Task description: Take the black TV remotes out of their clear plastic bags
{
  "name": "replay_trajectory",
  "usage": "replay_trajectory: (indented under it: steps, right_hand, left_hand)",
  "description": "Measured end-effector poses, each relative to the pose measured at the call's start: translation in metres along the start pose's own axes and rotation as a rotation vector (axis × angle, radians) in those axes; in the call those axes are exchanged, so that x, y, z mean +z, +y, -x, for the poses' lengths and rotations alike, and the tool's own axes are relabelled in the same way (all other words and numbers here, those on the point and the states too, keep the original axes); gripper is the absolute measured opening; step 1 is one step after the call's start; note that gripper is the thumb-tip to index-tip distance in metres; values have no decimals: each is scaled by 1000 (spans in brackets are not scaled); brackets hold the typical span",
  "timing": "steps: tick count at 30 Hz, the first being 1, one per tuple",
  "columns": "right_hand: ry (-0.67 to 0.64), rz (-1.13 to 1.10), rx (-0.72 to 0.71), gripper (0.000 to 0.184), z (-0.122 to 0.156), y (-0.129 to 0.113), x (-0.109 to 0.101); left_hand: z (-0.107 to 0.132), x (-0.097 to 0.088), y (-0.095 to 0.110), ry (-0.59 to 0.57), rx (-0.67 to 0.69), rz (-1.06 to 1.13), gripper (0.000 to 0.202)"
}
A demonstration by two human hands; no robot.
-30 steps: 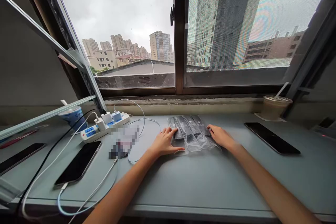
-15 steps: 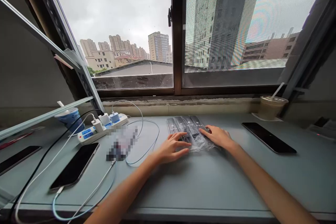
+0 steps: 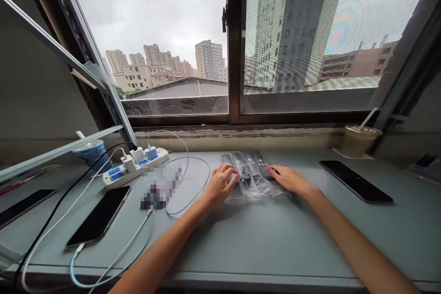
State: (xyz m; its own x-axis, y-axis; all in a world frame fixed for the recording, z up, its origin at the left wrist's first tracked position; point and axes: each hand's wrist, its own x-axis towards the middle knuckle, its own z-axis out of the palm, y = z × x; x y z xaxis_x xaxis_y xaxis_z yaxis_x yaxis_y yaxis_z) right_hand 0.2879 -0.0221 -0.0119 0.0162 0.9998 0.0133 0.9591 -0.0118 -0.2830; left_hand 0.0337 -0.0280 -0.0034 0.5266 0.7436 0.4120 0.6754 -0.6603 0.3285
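Observation:
Several dark remote controls [image 3: 259,161] lie side by side on the grey desk, each in a clear plastic sleeve [image 3: 255,189] that crumples toward me. Pale buttons show on the rightmost one. My left hand [image 3: 222,183] rests at the left end of the row, fingers bent and apart from the thumb, with the fingertips touching the sleeves. At the opposite end, my right hand [image 3: 289,179] lies against the rightmost remote, thumb and fingers spread. Neither hand is wrapped round a remote. Some of the right fingers are hidden behind the hand.
To the left are a power strip [image 3: 119,174] with plugs, a charging phone [image 3: 99,216], looping cables, a blurred-out item [image 3: 160,188] and a blue cup [image 3: 91,154]. On the right lie another phone [image 3: 354,181] and a drink cup [image 3: 360,140]. A metal shelf frame [image 3: 99,78] stands left.
My left hand has drawn back left, from over the sleeves to their left end, and its fingers have bent. My right hand has shifted slightly right, uncovering the rightmost remote's buttons.

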Motion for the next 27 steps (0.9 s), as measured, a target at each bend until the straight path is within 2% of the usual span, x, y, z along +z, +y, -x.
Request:
replay_trajectory:
  steps: [2, 6, 12, 18, 27]
  right_hand:
    - [-1, 3, -3, 58, 0, 0, 0]
    - [39, 15, 13, 56, 0, -2, 1]
    - [67, 34, 83, 43, 0, -2, -1]
    - [88, 62, 160, 36, 2, 2, -2]
    - [52, 108, 72, 36, 3, 1, -2]
  left_hand:
    - [-2, 2, -10, 39, -106, -104, 29]
    - [-3, 9, -28, -60, -177, -289, 29]
    - [-2, 16, -30, -68, -249, -403, 33]
    - [-1, 12, -28, -88, -268, -418, 27]
    - [-1, 7, -27, -157, -198, -419, 25]
